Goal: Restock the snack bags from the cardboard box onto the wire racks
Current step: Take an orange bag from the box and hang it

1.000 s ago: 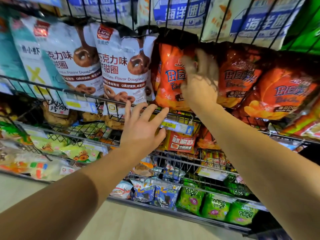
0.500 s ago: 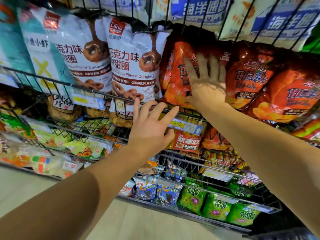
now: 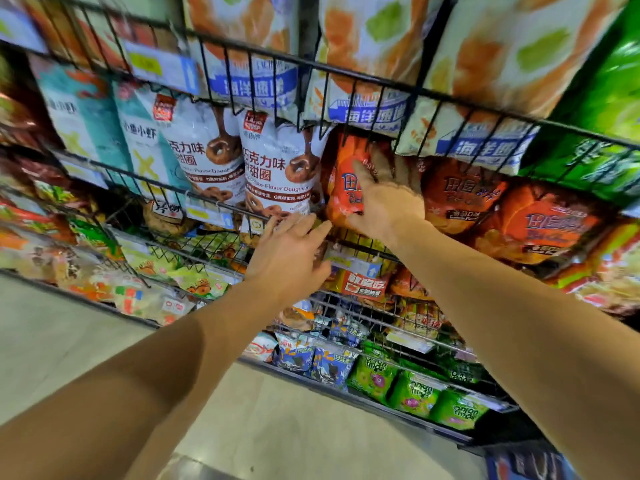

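Two hands were up at the wire racks, and the right hand (image 3: 388, 199) was the one on the work. It lay flat against the front of an orange-red snack bag (image 3: 346, 188) standing on the middle wire rack (image 3: 214, 202), fingers straight and spread and pointing up the bag, thumb out toward the chocolate doughnut bag (image 3: 277, 174) just to its left. Nothing was curled round or pinched; the palm simply pressed on the bag's face. The bag's long axis ran upright, roughly in line with the fingers, its top tucked close under the wire front of the rack above (image 3: 381, 81), and more orange bags of the same kind (image 3: 460, 195) stood just to the hand's right.

The left hand (image 3: 287, 258) hovered lower and to the left of the right, fingers straight and loosely together, its tips near the rack's front rail below the bag; whether they touched the wire was not clear. It held nothing. The right hand seemed to be seating the bag backward, and the left was the nearer one to steady the bag's bottom edge. The cardboard box was not in view.
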